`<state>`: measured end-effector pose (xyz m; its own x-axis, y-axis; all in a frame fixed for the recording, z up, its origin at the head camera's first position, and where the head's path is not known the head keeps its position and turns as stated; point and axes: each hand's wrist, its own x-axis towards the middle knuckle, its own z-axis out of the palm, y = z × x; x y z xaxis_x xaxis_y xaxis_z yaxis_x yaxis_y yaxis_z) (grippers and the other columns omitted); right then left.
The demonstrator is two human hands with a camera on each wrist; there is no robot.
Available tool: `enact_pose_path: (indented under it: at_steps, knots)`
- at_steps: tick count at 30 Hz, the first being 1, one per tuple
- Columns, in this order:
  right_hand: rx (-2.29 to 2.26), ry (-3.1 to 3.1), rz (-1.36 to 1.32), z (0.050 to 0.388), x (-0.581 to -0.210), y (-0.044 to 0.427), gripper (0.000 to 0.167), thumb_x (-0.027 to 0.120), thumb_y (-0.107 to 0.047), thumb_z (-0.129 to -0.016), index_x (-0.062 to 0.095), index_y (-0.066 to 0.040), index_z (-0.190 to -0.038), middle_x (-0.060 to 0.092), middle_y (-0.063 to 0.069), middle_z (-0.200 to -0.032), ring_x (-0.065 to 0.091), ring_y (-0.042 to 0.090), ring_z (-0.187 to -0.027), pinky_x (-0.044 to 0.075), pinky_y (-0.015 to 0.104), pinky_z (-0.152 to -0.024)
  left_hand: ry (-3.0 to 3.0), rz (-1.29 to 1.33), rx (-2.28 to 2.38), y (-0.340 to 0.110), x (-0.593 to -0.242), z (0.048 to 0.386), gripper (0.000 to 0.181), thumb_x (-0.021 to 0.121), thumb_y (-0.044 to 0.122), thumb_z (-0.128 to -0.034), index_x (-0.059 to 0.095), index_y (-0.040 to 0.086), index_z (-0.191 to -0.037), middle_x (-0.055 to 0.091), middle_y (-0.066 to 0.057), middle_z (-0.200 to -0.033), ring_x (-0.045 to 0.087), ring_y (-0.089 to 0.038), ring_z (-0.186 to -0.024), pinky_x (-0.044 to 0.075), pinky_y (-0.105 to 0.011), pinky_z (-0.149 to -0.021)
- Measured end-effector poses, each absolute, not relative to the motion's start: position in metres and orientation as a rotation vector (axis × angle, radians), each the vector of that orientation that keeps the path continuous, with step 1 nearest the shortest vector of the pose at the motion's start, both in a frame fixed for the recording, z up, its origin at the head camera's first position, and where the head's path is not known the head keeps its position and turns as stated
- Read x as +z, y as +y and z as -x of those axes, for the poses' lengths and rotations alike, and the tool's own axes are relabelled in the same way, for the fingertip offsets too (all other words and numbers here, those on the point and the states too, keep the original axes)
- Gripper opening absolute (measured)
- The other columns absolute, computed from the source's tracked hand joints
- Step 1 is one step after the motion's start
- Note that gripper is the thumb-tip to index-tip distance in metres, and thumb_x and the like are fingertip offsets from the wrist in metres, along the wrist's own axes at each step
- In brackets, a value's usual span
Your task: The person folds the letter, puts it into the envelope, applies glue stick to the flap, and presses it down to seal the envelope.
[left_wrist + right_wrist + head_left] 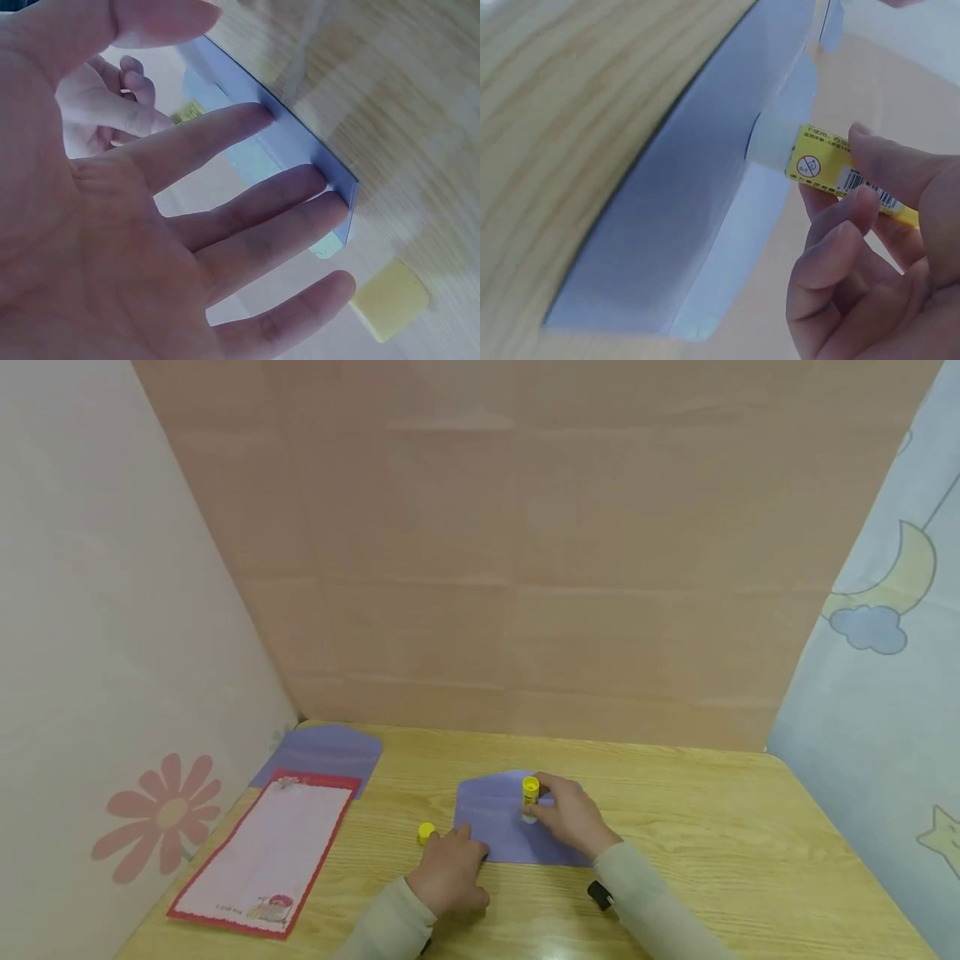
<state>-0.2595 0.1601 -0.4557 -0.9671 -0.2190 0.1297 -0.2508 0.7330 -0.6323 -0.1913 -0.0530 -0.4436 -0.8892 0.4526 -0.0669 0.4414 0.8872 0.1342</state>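
Observation:
A purple envelope (498, 839) lies on the wooden table, its flap unfolded toward the back. My right hand (573, 817) pinches a yellow glue stick (531, 792) between thumb and fingers, its yellow base end up. In the right wrist view the white end of the glue stick (776, 146) meets the envelope (682, 202) near the flap fold. My left hand (450, 868) has its fingers spread, and in the left wrist view fingertips (319, 180) touch the envelope's edge. Just beyond that hand stands the yellow cap (426, 832).
At the left of the table lies a red-bordered white sheet (266, 852), partly covering a second purple envelope (322, 747). A brown panel (517, 568) rises behind the table, with patterned side walls left and right.

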Motion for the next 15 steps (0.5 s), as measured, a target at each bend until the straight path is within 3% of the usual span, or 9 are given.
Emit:
enact_pose_path:
  at_steps: [9, 15]
  knots:
    - [1.012, -2.887, -0.303, 0.253, -0.453, 0.19, 0.025, 0.08, -0.023, -0.085, 0.068, -0.02, -0.106, 0.07, -0.004, -0.101, 0.066, 0.023, -0.1, 0.051, 0.044, -0.08, 2.962, -0.734, 0.221, -0.054, -0.443, 0.189, 0.037, 0.079, 0.028, -0.0631, 0.074, 0.013, -0.096, 0.046, 0.001, -0.079, 0.043, -0.013, -0.065, 0.033, -0.034, -0.061]
    - [0.98, -2.898, -0.255, 0.252, -0.452, 0.211, 0.025, 0.078, -0.022, -0.087, 0.068, -0.017, -0.11, 0.068, 0.001, -0.102, 0.057, 0.016, -0.076, 0.046, 0.035, -0.065, 2.965, -0.743, 0.223, -0.054, -0.44, 0.187, 0.038, 0.078, 0.028, -0.0632, 0.074, 0.012, -0.098, 0.048, 0.0, -0.08, 0.043, -0.013, -0.066, 0.033, -0.034, -0.061]
